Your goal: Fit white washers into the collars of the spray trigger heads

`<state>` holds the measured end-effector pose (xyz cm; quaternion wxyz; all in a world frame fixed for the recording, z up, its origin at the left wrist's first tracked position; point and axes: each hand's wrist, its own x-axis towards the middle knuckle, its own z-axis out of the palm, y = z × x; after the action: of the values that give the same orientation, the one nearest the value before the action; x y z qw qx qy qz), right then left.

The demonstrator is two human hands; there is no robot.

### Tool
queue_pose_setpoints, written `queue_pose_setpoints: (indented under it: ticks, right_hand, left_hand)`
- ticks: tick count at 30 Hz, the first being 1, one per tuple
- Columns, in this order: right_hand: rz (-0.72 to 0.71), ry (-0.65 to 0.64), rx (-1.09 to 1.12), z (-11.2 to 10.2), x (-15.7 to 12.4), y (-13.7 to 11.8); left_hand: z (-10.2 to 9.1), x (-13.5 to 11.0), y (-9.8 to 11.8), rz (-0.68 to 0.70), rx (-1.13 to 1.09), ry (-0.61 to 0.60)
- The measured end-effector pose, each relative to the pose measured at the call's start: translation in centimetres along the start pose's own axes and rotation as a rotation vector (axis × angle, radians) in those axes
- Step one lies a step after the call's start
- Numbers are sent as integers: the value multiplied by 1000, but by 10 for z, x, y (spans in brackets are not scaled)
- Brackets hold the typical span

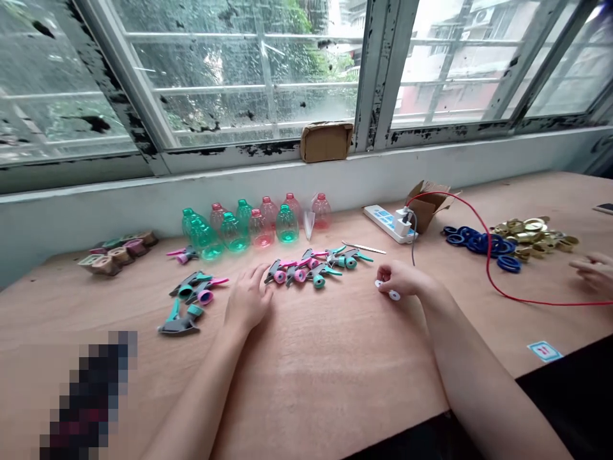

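Note:
My left hand (248, 298) lies flat on the wooden table (316, 364), fingers stretched toward a row of pink and teal spray nozzles (311, 267), holding nothing. My right hand (401, 279) is curled, pinching small white discs (393, 294) against the table surface. More spray nozzles (191, 299) lie left of my left hand. Behind them stand several small green and pink plastic bottles (249, 227).
A white power strip (390, 223) with a charger sits by a torn cardboard box (428, 203). A red cable (491, 268) loops past blue rings (479, 243) and brass parts (531, 233). Another person's hand (594, 271) rests at the right edge. Tape rolls (117, 252) lie far left.

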<state>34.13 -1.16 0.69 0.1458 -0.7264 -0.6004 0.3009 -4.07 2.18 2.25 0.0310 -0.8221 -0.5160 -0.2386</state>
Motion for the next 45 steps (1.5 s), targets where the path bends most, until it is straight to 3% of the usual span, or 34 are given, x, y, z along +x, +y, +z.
queue_pose_setpoints:
  ticks: [7, 11, 14, 22, 29, 33, 36, 39, 41, 45]
  right_hand:
    - [-198, -81, 152, 6, -2, -1]
    - [-396, -6, 236, 15, -2, -13]
    - [-496, 83, 229, 27, -1, -21]
    - [-647, 141, 262, 60, -6, -46]
    - [-555, 223, 316, 63, -3, -45]
    - [-521, 255, 431, 59, -2, -49]
    - [-494, 221, 585, 50, -3, -64]
    - [-516, 127, 727, 40, -8, -85]
    - [-546, 72, 816, 40, -15, -98]
    - [-619, -61, 935, 56, -28, -108]
  left_hand:
    - [-16, -17, -25, -344, 297, 184]
    - [-19, -16, -34, -488, 329, 72]
    - [-16, -18, -30, -417, 307, 35]
    - [-8, -16, -11, -57, 55, 15]
    - [-6, -20, -37, 16, 3, -135]
    - [-18, -17, -40, -20, 105, -120]
    - [-33, -14, -26, -13, 68, -77]
    - [-38, -16, 3, 42, -103, 51]
    - [-30, -21, 26, 95, -254, 83]
    - [1, -31, 57, 153, -468, -22]
